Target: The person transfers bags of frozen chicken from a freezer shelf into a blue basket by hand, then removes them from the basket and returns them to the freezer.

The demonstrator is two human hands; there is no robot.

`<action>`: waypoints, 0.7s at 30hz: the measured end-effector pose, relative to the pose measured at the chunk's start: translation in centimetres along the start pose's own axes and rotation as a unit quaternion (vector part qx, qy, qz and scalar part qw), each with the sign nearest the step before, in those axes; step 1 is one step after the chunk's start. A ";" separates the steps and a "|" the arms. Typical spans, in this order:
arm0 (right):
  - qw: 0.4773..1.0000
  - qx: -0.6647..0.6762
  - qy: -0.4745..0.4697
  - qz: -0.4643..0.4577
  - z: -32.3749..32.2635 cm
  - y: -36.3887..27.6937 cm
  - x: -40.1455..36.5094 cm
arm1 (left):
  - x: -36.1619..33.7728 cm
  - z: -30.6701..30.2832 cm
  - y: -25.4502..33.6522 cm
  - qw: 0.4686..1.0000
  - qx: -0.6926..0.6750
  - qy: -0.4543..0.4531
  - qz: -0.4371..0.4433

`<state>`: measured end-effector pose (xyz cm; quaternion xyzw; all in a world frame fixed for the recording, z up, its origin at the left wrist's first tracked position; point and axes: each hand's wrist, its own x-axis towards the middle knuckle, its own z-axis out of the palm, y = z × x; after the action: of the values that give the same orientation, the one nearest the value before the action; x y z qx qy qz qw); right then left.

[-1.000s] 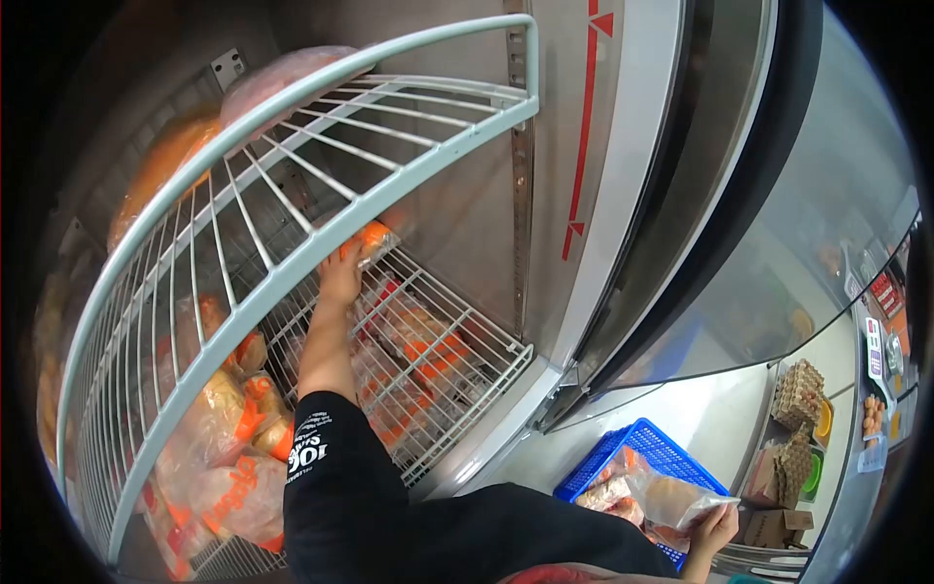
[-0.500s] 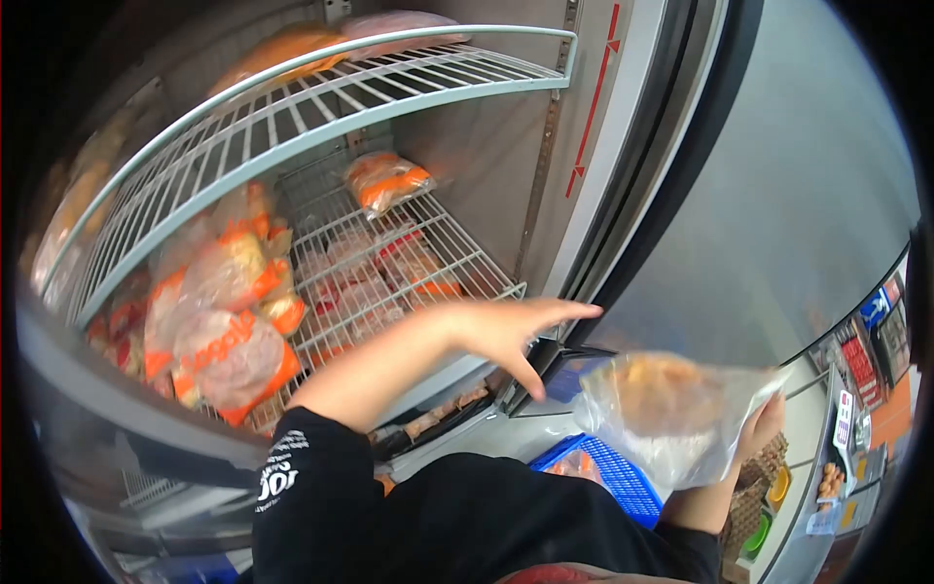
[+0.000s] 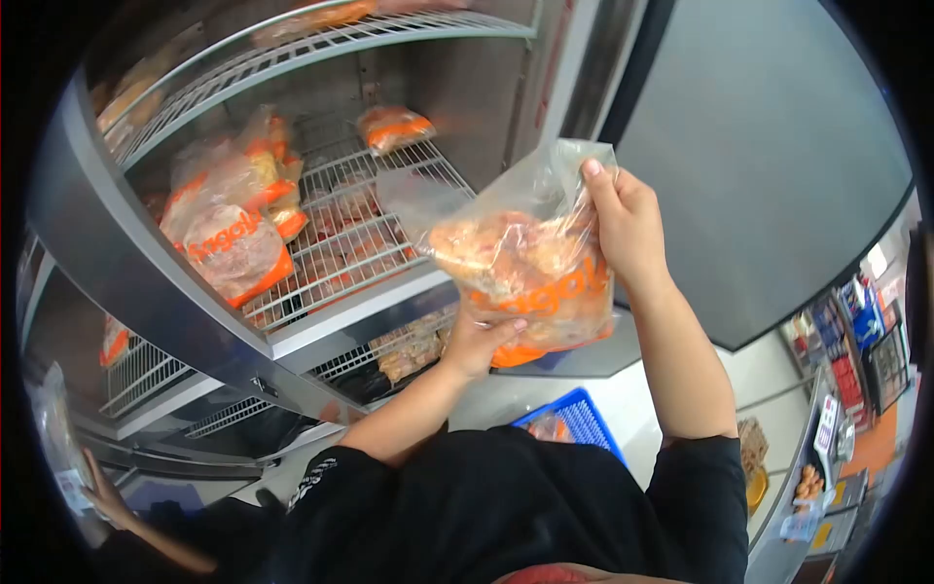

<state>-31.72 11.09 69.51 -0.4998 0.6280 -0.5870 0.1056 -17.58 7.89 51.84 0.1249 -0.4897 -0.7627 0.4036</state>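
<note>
A clear plastic bag of raw meat pieces, perhaps chicken, with orange print (image 3: 525,258) hangs upright in front of me. My right hand (image 3: 628,219) pinches its upper right edge between thumb and fingers. Lower down, my left hand (image 3: 477,341) grips the bag's bottom left side, thumb on the front. Behind the bag stands an open steel fridge with a wire shelf (image 3: 336,282). Similar orange-printed bags (image 3: 229,238) are piled at the left of that shelf, and a single one (image 3: 394,128) lies at its back.
On the floor sits a blue plastic basket (image 3: 589,428) with a bag in it. The fridge door (image 3: 769,165) stands open at right. A counter (image 3: 798,487) runs along the right edge. At lower left, another forearm and hand (image 3: 105,492) hold a clear bag, possibly a reflection.
The bag has come from the right to the front of the shelf. My left hand, outstretched with fingers spread before, now holds its lower side. The view has shifted.
</note>
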 end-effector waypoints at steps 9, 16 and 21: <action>0.993 0.006 0.119 0.028 -5.1 10.4 -16.7 | -3.4 -1.3 -5.1 0.984 0.130 -0.108 0.061; 0.981 -0.195 -0.001 -0.018 -8.1 17.4 -25.3 | -7.1 0.6 -11.7 0.894 0.331 -0.301 -0.003; 0.979 -0.194 -0.031 0.055 -7.1 19.5 -27.8 | -9.2 1.3 -14.9 0.863 0.421 -0.279 0.011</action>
<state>-33.35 32.78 42.45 -0.4935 0.7529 -0.4315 0.0588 -19.73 18.41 37.94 0.0596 -0.8579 -0.4823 0.1668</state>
